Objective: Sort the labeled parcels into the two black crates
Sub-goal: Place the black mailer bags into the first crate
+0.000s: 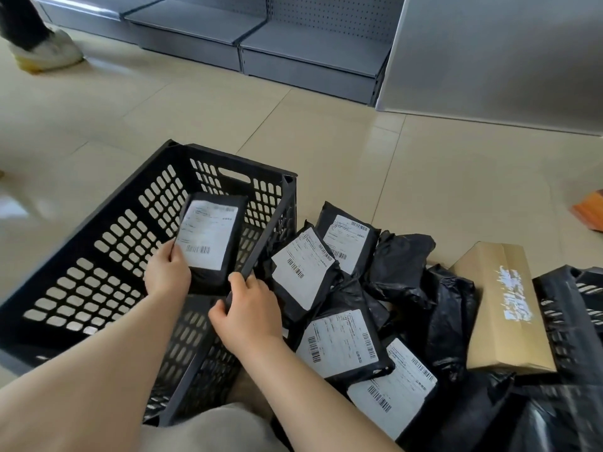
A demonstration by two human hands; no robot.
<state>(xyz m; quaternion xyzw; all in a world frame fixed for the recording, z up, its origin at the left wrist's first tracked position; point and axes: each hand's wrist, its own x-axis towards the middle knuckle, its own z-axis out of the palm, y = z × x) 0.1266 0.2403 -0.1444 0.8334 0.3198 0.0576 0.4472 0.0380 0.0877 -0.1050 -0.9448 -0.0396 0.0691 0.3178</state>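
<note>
Parcels (pixel 342 305) in black poly mailers lie heaped on the floor (pixel 424 174) between our crate (pixel 98 256) and the second crate (pixel 567 308). Our right hand (pixel 251 313) grips the crate's rim; left hand (pixel 168 272) fingers pinch one mailer (pixel 210 238) over it. It looks light, soft, slippery; we'd hold edges.
</note>
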